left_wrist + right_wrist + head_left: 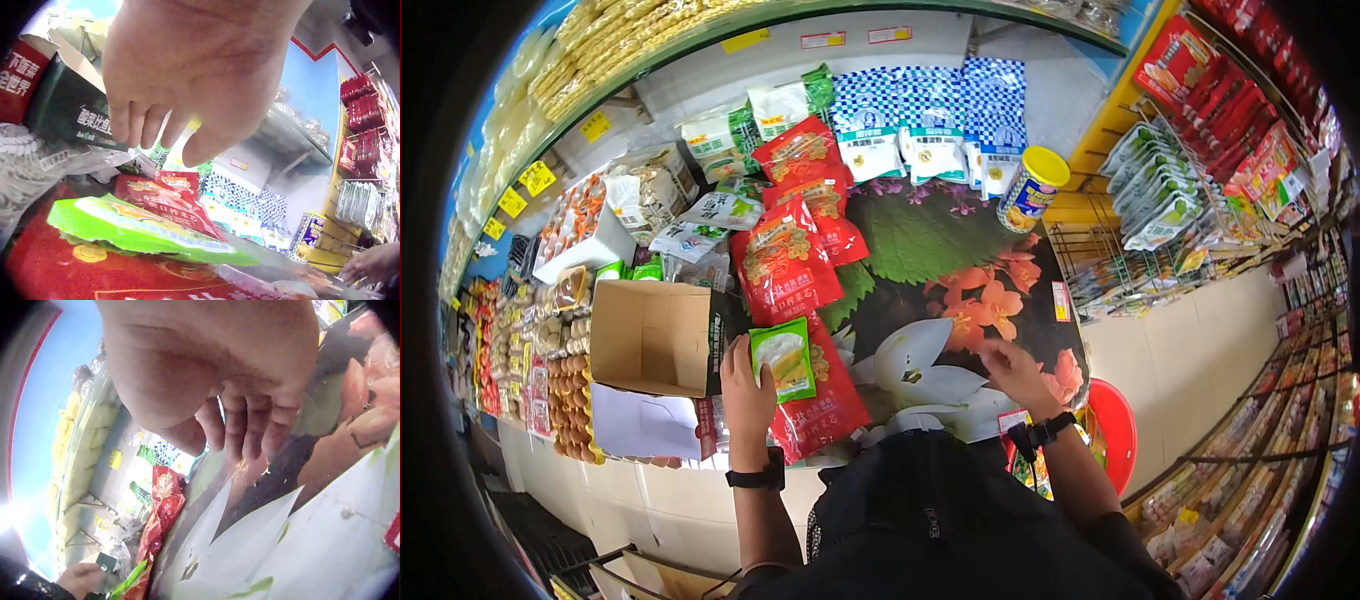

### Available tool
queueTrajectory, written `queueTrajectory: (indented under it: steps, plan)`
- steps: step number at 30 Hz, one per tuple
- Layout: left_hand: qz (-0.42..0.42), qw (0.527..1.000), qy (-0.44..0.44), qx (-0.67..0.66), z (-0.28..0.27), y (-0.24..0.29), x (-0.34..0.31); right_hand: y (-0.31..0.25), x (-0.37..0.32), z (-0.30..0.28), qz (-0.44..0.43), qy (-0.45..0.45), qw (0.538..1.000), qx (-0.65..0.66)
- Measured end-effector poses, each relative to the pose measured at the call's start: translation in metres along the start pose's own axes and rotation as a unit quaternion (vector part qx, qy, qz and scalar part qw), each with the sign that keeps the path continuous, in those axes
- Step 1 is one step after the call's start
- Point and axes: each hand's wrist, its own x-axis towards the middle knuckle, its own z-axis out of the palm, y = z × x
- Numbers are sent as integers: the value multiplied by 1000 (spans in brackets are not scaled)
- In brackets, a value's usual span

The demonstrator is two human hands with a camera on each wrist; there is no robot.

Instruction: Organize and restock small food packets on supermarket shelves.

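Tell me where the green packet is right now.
Head view, left side: the green packet lies on a red packet, right beside the left hand, with the open cardboard box just to its left.

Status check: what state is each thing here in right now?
Brown cardboard box: open.
Flat green snack packet: lying on red foil packets.
Yellow-lidded round tin: upright, lid on.
Left hand: open, above the green packet.
Right hand: open, holding nothing.

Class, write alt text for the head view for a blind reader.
A person's left hand hangs beside a green packet lying on red packets, next to a cardboard box; the right hand hovers over a flowered cloth.
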Motion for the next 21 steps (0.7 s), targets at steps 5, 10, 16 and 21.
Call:
queueTrajectory:
  steps: [5,10,16,21]
  plan:
    - [41,993,-77,-81,10,28,3,-11,17,7,-166,72,964,-197]
    - [39,975,-137,-169,24,56,0,-34,21,45,-258,-127,912,-294]
    - [107,962,-188,-167,34,70,-3,-34,31,67,-322,-226,839,-377]
    - [109,955,-202,-186,42,74,-7,-29,58,63,-267,-179,849,-420]
